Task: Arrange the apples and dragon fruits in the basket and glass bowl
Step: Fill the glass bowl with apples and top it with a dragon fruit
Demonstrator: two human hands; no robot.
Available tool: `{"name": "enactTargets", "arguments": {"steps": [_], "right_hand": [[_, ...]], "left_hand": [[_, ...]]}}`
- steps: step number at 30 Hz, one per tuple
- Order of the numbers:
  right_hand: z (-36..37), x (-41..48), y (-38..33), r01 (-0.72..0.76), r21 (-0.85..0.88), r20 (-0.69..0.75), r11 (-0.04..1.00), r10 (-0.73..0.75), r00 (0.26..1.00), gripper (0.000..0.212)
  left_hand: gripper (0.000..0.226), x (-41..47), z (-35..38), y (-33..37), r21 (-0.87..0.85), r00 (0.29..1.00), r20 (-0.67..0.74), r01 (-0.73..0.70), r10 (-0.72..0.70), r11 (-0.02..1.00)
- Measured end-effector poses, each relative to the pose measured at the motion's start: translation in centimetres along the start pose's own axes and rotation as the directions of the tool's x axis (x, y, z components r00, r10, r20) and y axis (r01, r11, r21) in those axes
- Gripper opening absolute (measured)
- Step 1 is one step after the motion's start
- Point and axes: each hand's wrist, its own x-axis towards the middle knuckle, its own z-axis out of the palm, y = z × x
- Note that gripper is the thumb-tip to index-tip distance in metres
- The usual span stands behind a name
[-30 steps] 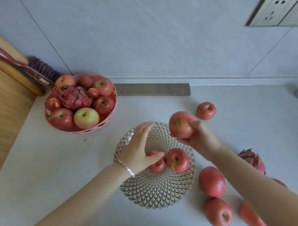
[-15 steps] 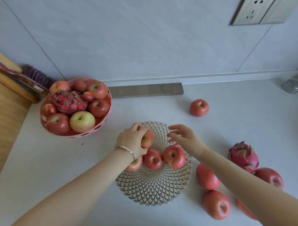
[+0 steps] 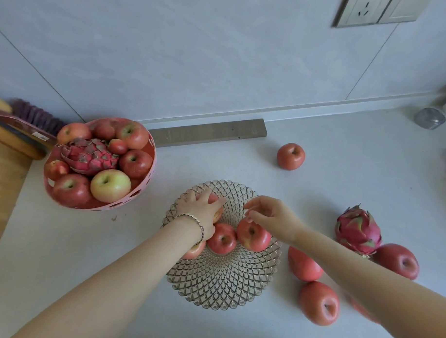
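The glass bowl [image 3: 221, 282] stands in the middle of the tabletop, toward the near edge. Four apples lie in its far half. A middle apple [image 3: 222, 238] touches a right apple [image 3: 253, 234]. A left apple [image 3: 194, 250] is mostly hidden under the wrist, and a far apple [image 3: 218, 214] sits beneath the left hand [image 3: 202, 208]. The fingers of the left hand curl over that far apple and grip it from above. A bracelet [image 3: 197, 221] circles the wrist. The right hand [image 3: 271, 215] hovers over the bowl's right side, just above the right apple. Its fingers are loosely bent and hold nothing.

Just right of the bowl, two loose apples lie on the tabletop, one [image 3: 305, 264] partly under the right forearm and a nearer one [image 3: 319, 303]. Farther toward the right edge a loose dragon fruit [image 3: 358, 231] stands against another apple [image 3: 397, 261]. A lone apple [image 3: 291, 156] rests toward the far edge, well apart from the rest.

The pink basket [image 3: 122, 202] sits toward the far left corner. It is heaped with red apples around a basket dragon fruit [image 3: 90, 155], with a yellow-green apple [image 3: 110, 185] on its near side. Behind the basket lies a brush [image 3: 35, 117]. A grey strip [image 3: 208, 132] runs along the far edge against the wall, and a socket plate [image 3: 363, 6] is mounted high on that wall.
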Motion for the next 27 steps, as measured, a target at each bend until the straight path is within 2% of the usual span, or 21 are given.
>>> {"name": "enactTargets", "arguments": {"steps": [2, 4, 6, 8, 10, 12, 14, 18, 20, 21, 22, 23, 24, 25, 26, 27], "right_hand": [[-0.9, 1.2, 0.0, 0.032, -0.040, -0.069, 0.999, -0.034, 0.997, 0.022], [-2.8, 3.3, 0.0, 0.046, -0.171, -0.228, 0.984, -0.085, 0.970, 0.021], [-5.3, 6.3, -0.1, -0.006, -0.355, -0.382, 0.935, -0.139, 0.914, 0.038], [-7.6, 9.1, -0.2, -0.167, -0.474, -0.455, 0.864, -0.078, 0.887, 0.058], [-9.0, 11.4, 0.0, -0.315, -0.562, -0.421, 0.765, 0.064, 0.905, 0.073], [-9.4, 12.6, 1.0, -0.374, -0.631, -0.352, 0.680, 0.178, 0.919, 0.078], [-9.4, 13.3, 2.2, -0.352, -0.628, -0.308, 0.694, 0.194, 0.931, 0.076], [-10.4, 13.2, 3.1, -0.302, -0.533, -0.365, 0.790, 0.107, 0.925, 0.061], [-10.9, 12.3, 3.2, -0.279, -0.425, -0.351, 0.861, 0.127, 0.928, 0.063], [-10.8, 11.6, 3.2, -0.242, -0.304, -0.326, 0.922, 0.138, 0.935, 0.064], [-10.6, 10.6, 3.2, -0.197, -0.115, -0.285, 0.974, 0.158, 0.945, 0.063], [-10.1, 9.6, 3.0, -0.159, 0.143, -0.212, 0.977, 0.188, 0.959, 0.058], [-9.6, 8.5, 2.8, -0.147, 0.405, -0.105, 0.902, 0.206, 0.973, 0.052], [-9.0, 7.4, 2.7, -0.163, 0.601, 0.016, 0.782, 0.192, 0.981, 0.051], [-8.4, 6.3, 2.7, -0.206, 0.709, 0.129, 0.675, 0.163, 0.978, 0.060], [-7.9, 5.3, 2.6, -0.250, 0.748, 0.217, 0.615, 0.129, 0.968, 0.072]], "left_hand": [[0.068, -0.1, 0.2, -0.2, -0.087, 0.999, 0.036, -0.007, 0.010, 0.996], [0.063, -0.3, 0.4, -0.4, -0.164, 0.999, 0.026, -0.019, 0.024, 0.986], [0.060, -0.5, 0.9, -0.6, -0.191, 0.999, -0.025, -0.029, 0.025, 0.981], [0.062, -0.7, 1.6, -0.6, -0.188, 0.997, -0.073, -0.040, 0.026, 0.981], [0.069, -0.9, 2.5, -0.7, -0.185, 0.995, -0.097, -0.037, 0.019, 0.982], [0.077, -1.1, 3.3, -0.6, -0.161, 0.993, -0.119, -0.042, 0.022, 0.986], [0.080, -1.1, 3.7, -0.7, -0.153, 0.989, -0.145, -0.059, 0.037, 0.987], [0.080, -1.1, 4.2, -1.0, -0.211, 0.985, -0.166, -0.085, 0.050, 0.974], [0.080, -1.1, 4.3, -1.0, -0.216, 0.985, -0.167, -0.086, 0.050, 0.973], [0.080, -1.1, 4.3, -0.9, -0.225, 0.985, -0.168, -0.083, 0.046, 0.971], [0.080, -1.1, 4.4, -0.9, -0.237, 0.984, -0.171, -0.082, 0.042, 0.968], [0.080, -1.0, 4.5, -0.9, -0.249, 0.984, -0.175, -0.083, 0.040, 0.965], [0.080, -1.0, 4.6, -0.9, -0.255, 0.983, -0.179, -0.086, 0.040, 0.963], [0.079, -1.0, 4.7, -0.9, -0.256, 0.982, -0.183, -0.090, 0.043, 0.963], [0.079, -1.0, 4.8, -0.9, -0.254, 0.981, -0.186, -0.094, 0.046, 0.963], [0.079, -1.0, 4.9, -0.8, -0.255, 0.980, -0.192, -0.098, 0.050, 0.962]]}}
